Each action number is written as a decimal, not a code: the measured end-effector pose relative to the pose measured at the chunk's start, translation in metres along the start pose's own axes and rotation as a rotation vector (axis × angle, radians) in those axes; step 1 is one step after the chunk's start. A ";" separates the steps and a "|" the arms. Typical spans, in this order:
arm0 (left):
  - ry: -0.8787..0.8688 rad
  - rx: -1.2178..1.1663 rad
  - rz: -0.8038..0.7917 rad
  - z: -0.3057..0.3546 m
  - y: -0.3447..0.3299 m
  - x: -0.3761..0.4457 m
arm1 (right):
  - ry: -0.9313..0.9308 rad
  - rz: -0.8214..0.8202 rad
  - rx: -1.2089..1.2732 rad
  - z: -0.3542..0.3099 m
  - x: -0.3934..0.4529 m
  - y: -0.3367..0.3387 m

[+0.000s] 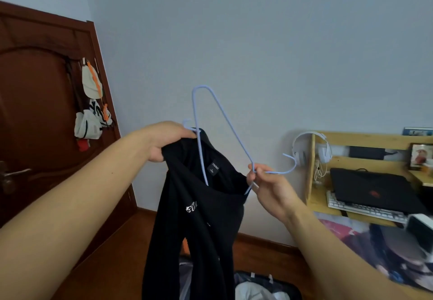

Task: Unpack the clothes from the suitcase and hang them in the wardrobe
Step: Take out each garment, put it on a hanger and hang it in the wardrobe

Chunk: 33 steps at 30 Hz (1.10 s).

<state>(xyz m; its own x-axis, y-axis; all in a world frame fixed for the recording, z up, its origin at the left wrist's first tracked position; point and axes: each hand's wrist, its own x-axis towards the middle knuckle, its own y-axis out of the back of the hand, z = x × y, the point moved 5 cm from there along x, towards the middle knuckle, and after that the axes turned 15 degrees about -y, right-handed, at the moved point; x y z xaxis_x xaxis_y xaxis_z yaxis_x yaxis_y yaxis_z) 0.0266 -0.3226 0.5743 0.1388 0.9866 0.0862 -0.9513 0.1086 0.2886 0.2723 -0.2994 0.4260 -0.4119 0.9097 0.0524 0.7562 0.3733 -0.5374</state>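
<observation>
Black garment point(201, 210) held mid-air before bare wall, collar up, body hanging toward open suitcase point(257, 285) at bottom edge. Pale blue hanger point(218, 116) partly inside neck opening, one shoulder loop jutting above collar. Open space above; door point(42, 112) left, wooden table point(314, 182) right. Left hand point(166, 140) gripping collar edge, fingers curled. Right hand point(269, 182) pinching hanger neck below hook, fingers clamped on wire.
</observation>
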 end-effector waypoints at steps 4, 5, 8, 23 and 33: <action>0.081 -0.044 -0.058 0.003 0.012 -0.015 | 0.055 -0.018 -0.296 -0.026 0.004 -0.005; 0.088 -0.038 -0.068 0.004 0.018 -0.017 | 0.048 -0.034 -0.382 -0.031 0.006 -0.007; 0.141 -0.021 -0.039 -0.001 0.043 -0.022 | 0.002 -0.035 -0.535 -0.049 0.002 0.000; -0.165 -0.119 -0.136 0.004 0.016 -0.003 | 0.022 -0.161 -0.188 -0.043 0.004 -0.009; -0.175 -0.007 -0.327 0.013 0.014 -0.006 | -0.175 -0.075 -0.495 0.010 0.004 0.025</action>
<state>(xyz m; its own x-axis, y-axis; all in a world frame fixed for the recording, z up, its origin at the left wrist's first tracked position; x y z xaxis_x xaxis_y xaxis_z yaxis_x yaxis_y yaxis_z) 0.0164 -0.3283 0.5905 0.4803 0.8637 0.1525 -0.8505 0.4161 0.3217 0.2844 -0.2887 0.4039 -0.5206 0.8492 -0.0888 0.8536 0.5156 -0.0738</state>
